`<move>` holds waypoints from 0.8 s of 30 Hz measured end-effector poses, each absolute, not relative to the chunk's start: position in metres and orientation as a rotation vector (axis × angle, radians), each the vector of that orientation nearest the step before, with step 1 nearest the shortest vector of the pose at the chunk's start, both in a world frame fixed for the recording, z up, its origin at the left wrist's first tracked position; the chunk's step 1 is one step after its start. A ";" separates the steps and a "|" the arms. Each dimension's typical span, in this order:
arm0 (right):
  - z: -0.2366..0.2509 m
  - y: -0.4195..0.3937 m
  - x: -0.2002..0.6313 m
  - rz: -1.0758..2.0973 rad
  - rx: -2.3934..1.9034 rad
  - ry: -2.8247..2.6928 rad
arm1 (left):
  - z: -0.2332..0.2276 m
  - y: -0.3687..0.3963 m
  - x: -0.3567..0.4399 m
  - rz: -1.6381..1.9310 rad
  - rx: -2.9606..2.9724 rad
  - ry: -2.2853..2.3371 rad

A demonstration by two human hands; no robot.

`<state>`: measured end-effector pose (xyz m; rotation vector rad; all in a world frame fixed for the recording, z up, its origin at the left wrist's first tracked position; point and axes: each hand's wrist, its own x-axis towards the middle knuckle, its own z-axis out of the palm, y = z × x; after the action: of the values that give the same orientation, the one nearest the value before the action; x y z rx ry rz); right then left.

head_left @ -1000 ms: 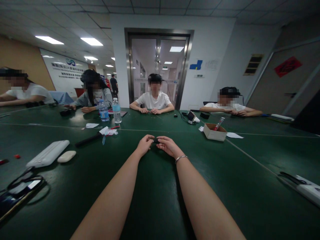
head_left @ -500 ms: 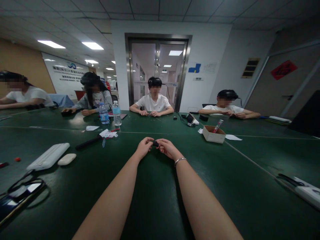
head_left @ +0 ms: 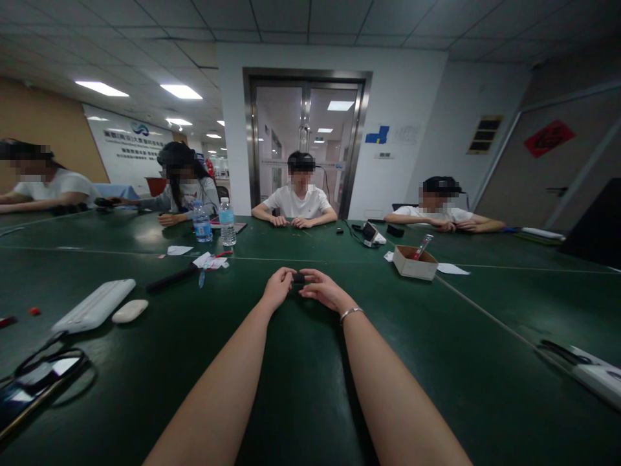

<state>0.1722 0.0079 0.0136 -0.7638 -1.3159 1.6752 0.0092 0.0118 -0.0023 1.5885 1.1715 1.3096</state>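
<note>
A small black block-like object (head_left: 298,278) is between my two hands, just above or on the green table; its exact kind is too small to make out. My left hand (head_left: 279,288) is closed, pinching the object's left end between thumb and fingers. On the other side my right hand (head_left: 326,289), below a silver bangle (head_left: 351,314), has its thumb and fingers apart. Its upper fingertips come up to the object's right end; whether they touch it I cannot tell.
On the green table (head_left: 301,401) lie a white case (head_left: 95,305), a white mouse-like object (head_left: 130,310), a phone with cables (head_left: 33,395), a black rod (head_left: 171,278) and paper scraps. Two bottles (head_left: 227,222) and a small box (head_left: 414,264) stand farther off. Several people sit around.
My right fingers have spread from their pinch on the black object, showing more of it. My left hand stays on it. At far left, a co-worker's arm has reached farther left.
</note>
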 end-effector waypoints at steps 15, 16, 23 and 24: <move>0.015 0.008 0.170 1.649 -0.911 -1.336 | 0.000 0.010 0.011 1.294 1.586 1.140; 0.015 0.008 0.170 1.640 -0.882 -1.333 | -0.001 0.011 0.011 1.292 1.585 1.148; 0.014 0.008 0.169 1.648 -0.906 -1.347 | -0.007 0.016 0.010 1.298 1.634 1.155; 0.014 0.008 0.169 1.635 -0.891 -1.352 | -0.007 0.017 0.010 1.297 1.634 1.159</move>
<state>0.1691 0.0083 0.0143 -0.8911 -1.3522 1.6348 0.0100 0.0166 -0.0071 1.6340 1.1593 1.2973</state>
